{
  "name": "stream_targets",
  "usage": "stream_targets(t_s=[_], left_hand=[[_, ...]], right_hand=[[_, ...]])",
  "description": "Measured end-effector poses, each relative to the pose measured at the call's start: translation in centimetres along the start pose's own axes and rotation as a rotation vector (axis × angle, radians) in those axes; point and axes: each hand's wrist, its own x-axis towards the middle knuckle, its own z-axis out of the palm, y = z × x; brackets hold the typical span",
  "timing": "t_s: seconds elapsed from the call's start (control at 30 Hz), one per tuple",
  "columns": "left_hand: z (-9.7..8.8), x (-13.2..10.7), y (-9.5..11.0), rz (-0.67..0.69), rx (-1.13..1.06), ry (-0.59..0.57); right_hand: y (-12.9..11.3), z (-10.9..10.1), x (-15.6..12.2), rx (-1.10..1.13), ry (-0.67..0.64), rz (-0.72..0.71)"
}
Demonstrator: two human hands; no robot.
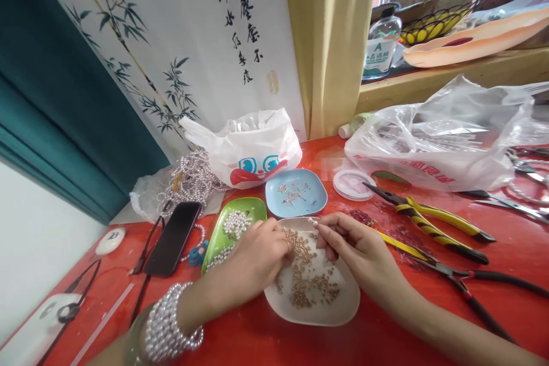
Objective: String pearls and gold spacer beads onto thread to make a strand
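Note:
A white plate (313,315) holding many small gold beads (302,291) lies in front of me. Over its left side is my left hand (263,251), fingers curled down toward the beads; the fingertips are mostly hidden behind the hand. Above the plate's upper right edge, my right hand (349,240) pinches something tiny and pale between thumb and forefinger, too small to name. Several strands of pearly beads (167,323) wrap my left wrist. Beside my left hand, a green tray (253,206) carries white pearl beads (237,224). Behind the plate stands a blue tray (317,206) with small metal pieces.
Yellow-black pliers (433,226) and black-handled pliers (458,277) lie to the right. A phone (174,240) with cables and a heap of bead strings (191,183) are left. Plastic bags (429,148) stand behind, near a spool (354,185).

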Motion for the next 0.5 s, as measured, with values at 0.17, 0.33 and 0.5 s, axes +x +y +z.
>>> stream_targets(t_s=[0.17,0.33,0.5], left_hand=[[-0.9,0.3,-0.4,-0.132,-0.263,0.083],[-1.4,0.1,-1.0,-0.228,-0.438,0.066],[-1.0,0.5,-1.4,-0.318,-0.653,0.1]], right_hand=[[0.1,-0.1,0.0,-0.006,-0.012,-0.009],[0.3,-0.1,0.1,-0.004,-0.012,-0.003],[0.1,0.0,0.1,-0.01,-0.011,0.015]])
